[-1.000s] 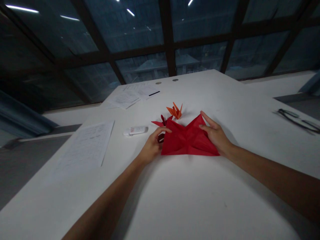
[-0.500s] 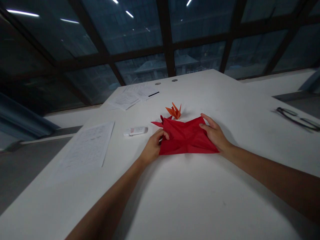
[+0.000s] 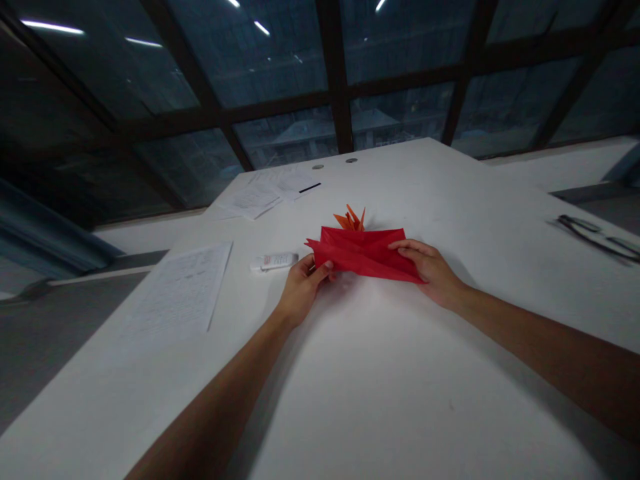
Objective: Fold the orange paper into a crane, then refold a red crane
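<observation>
A creased sheet of red paper (image 3: 367,252) is held up between my two hands above the white table. My left hand (image 3: 306,283) pinches its left end, thumb on the near side. At the right end, my right hand (image 3: 434,270) grips it with the fingers lying over the paper and the thumb along it. Just behind stands an orange origami crane (image 3: 351,219), its lower part hidden by the sheet. A red folded point (image 3: 310,243) pokes out at the sheet's left; most of that piece is hidden.
Left of my left hand lies a small white tube (image 3: 274,262). Printed sheets (image 3: 180,287) lie at the left edge, and more papers (image 3: 255,200) with a black pen (image 3: 310,188) farther back. Black-framed glasses (image 3: 600,237) rest on the right. Dark windows rise behind the table (image 3: 380,393).
The red sheet has tilted and its near edge has come up, so it looks flatter and narrower. It now covers more of the crane and the small red folded piece.
</observation>
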`<state>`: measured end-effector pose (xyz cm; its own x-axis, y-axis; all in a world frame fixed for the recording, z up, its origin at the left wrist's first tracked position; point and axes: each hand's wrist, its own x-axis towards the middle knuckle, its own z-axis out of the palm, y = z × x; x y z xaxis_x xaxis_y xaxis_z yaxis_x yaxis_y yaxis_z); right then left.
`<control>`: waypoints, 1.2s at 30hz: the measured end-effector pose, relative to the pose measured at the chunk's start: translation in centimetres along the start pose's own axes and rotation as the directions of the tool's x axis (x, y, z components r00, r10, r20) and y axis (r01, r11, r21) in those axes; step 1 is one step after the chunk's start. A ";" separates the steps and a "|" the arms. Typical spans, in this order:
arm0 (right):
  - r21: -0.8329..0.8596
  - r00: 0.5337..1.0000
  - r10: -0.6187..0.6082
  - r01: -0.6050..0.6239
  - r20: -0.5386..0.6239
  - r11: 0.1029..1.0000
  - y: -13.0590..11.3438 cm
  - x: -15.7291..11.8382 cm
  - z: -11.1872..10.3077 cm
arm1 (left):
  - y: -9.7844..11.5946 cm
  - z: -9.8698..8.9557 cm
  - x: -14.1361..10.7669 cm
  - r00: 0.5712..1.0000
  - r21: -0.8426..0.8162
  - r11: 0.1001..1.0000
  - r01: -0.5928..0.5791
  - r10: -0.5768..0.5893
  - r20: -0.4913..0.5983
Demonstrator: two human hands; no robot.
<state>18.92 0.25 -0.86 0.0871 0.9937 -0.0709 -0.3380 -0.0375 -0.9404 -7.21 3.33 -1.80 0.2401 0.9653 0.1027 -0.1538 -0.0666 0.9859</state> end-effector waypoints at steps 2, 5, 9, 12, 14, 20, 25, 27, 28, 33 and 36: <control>0.007 0.999 -0.002 0.002 0.053 1.000 0.2 0.2 -0.3 | 0.0 0.1 0.1 0.998 -0.044 0.999 -0.017 0.014 -0.056; 0.003 0.988 -0.023 0.022 0.153 1.000 0.6 0.4 -0.8 | 0.0 0.3 0.1 0.991 -0.075 0.996 -0.049 0.039 -0.129; -0.081 0.965 -0.059 0.082 0.254 0.993 1.0 0.5 -1.3 | 0.1 0.5 0.2 0.982 -0.064 0.995 -0.079 0.067 -0.174; -0.159 0.952 -0.062 0.114 0.301 0.981 1.0 0.4 -1.4 | 0.0 0.5 0.3 0.974 -0.064 0.992 -0.107 0.091 -0.208; -0.199 0.948 -0.057 0.124 0.313 0.972 0.8 0.2 -1.2 | 0.0 0.5 0.3 0.971 -0.065 0.991 -0.115 0.098 -0.220; -0.321 0.963 -0.069 0.154 0.261 0.934 0.6 -0.2 -0.6 | -0.2 0.4 0.3 0.966 -0.028 0.992 -0.119 0.109 -0.235; -0.362 0.972 -0.123 0.189 0.198 0.913 1.2 0.1 -0.8 | 0.0 0.5 0.2 0.963 -0.023 0.991 -0.128 0.119 -0.241; -0.344 0.978 -0.131 0.181 0.165 0.921 1.3 0.1 -0.8 | 0.2 0.6 0.1 0.965 -0.043 0.991 -0.124 0.110 -0.237; -0.335 0.979 -0.133 0.178 0.151 0.925 1.3 0.1 -0.7 | 0.2 0.6 0.1 0.966 -0.054 0.991 -0.122 0.106 -0.235; -0.249 0.984 -0.142 0.164 0.106 0.954 1.3 0.2 -0.5 | 0.4 0.6 -0.1 0.965 -0.057 0.992 -0.110 0.093 -0.246; -0.177 0.989 -0.132 0.141 0.061 0.974 1.4 0.3 -0.6 | 0.2 0.6 -0.2 0.973 0.020 0.996 -0.090 0.092 -0.211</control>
<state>19.02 0.42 -2.38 0.0733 0.9945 0.0745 -0.1515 0.0850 -0.9848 -6.74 2.98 -1.50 0.0175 0.9865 0.1628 -0.1552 -0.1582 0.9751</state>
